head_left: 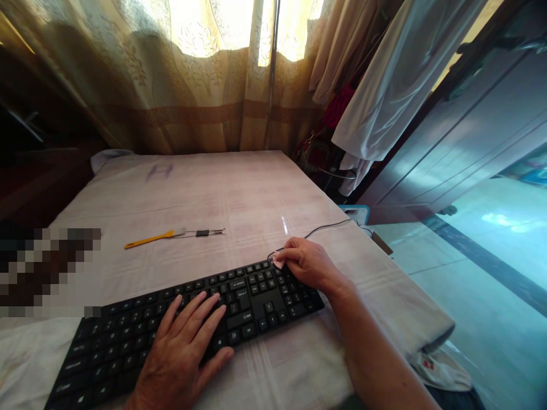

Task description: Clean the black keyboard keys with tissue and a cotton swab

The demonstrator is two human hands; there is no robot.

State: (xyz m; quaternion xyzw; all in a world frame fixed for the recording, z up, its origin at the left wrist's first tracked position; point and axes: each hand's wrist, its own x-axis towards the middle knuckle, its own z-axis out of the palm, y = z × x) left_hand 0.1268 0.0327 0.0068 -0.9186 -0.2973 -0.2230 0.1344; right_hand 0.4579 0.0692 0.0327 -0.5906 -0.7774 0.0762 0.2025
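Observation:
A black keyboard [273,299] lies at a slant on the cloth-covered table. My left hand [182,341] rests flat over the middle of its letter keys, with the fingers spread. At the keyboard's far edge, above the number keys, my right hand [305,265] pinches a small pale pink piece of cloth or pad [279,260] and presses it against the edge. Part of the number block is hidden under this hand. A thin black cable [327,226] runs from the far edge toward the table's right side.
Beyond the keyboard lie a brush with an orange handle [149,239] and a wire tool with a black grip [202,233]. The table cover [239,188] shows creases. Curtains [205,91] hang behind it, and white clothing [384,97] hangs at the right.

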